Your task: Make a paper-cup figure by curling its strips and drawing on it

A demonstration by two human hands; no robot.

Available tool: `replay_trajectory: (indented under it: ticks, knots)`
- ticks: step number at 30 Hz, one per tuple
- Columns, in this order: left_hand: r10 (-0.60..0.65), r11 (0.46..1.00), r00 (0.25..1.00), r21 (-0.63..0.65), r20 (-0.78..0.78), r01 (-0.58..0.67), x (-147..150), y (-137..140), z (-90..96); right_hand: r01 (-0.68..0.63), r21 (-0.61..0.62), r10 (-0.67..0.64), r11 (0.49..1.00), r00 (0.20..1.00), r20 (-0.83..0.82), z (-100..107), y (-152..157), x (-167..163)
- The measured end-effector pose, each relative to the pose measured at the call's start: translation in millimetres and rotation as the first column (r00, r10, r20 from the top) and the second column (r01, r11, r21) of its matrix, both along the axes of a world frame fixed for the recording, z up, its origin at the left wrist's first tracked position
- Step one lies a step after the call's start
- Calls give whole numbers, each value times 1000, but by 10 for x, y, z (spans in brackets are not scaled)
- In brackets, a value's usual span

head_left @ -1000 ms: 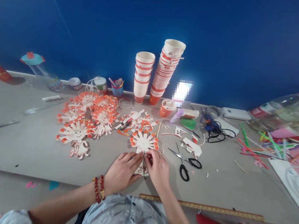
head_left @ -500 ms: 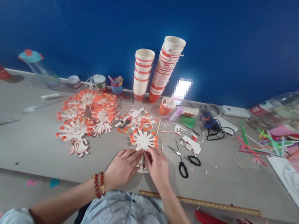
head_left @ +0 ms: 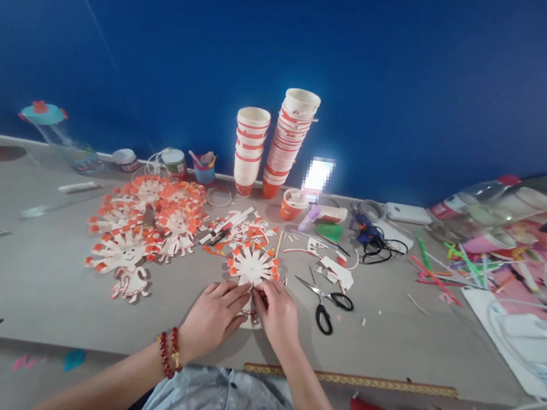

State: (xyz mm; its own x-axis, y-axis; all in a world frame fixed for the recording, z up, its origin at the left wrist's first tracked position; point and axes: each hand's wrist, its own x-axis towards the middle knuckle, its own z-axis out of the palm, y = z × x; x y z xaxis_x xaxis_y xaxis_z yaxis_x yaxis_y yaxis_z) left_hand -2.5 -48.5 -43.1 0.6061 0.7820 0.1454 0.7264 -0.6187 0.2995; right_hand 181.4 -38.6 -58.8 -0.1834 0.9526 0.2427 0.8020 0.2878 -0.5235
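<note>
In front of me lies a paper doll with a white disc head ringed by orange-tipped strips. Its body is partly hidden under my fingers, and a bit of red line drawing shows there. My left hand rests over the body's left side, fingers stretched and flat, tips near the neck. My right hand is closed, thumb and fingers pinching at the neck; what exactly lies between them is hidden. Scissors with black handles lie open to the right. Similar paper dolls are piled on the left.
Two tall stacks of paper cups stand by the blue wall. Paper scraps lie behind the doll. A glue gun with a black cord, colored strips and bottles are on the right. A patterned strip runs along the table edge.
The whole view has shifted, so things sit lower and further left in the picture. Both hands stay at the doll's neck with little visible change in their grip.
</note>
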Motion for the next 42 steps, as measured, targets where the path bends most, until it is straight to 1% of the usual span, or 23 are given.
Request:
replay_trajectory:
  ticks: [5, 12, 14, 17, 22, 25, 29, 32, 37, 42]
  knots:
    - [8, 999, 1000, 33, 9, -8, 24, -6, -3, 15, 2, -15, 1000, 999, 30, 15, 1, -8]
    - [15, 1000, 1000, 11, -7, -15, 30, -14, 21, 6, 30, -7, 1000, 999, 45, 17, 3, -11]
    - [19, 1000, 1000, 7, -15, -19, 31, -15, 29, -14, 35, 13, 999, 1000, 28, 29, -1, 3]
    - [27, 1000, 999, 2, -22, -27, 31, -17, 29, -77, 38, 77, 996, 997, 10, 59, -35, 46]
    - [36, 999, 999, -15, -16, -37, 34, -22, 23, -186, 35, 186, 982, 982, 11, 88, -179, 140]
    - [36, 999, 999, -12, -11, -36, 39, -25, 37, -211, 49, 210, 976, 977, 28, 92, -258, 183]
    - [35, 999, 999, -18, -5, -35, 39, -18, 49, -234, 81, 231, 969, 972, 37, 115, -288, 218]
    - [25, 999, 1000, -24, 5, -25, 29, -11, 47, -256, 58, 256, 965, 967, 19, 141, -285, 232]
    - [12, 1000, 1000, -15, 21, -12, 17, -15, 49, -246, 28, 245, 969, 968, 46, 142, -295, 236]
    - [12, 1000, 1000, -17, 5, -11, 19, -12, 56, -237, 29, 235, 971, 970, 69, 124, -288, 224]
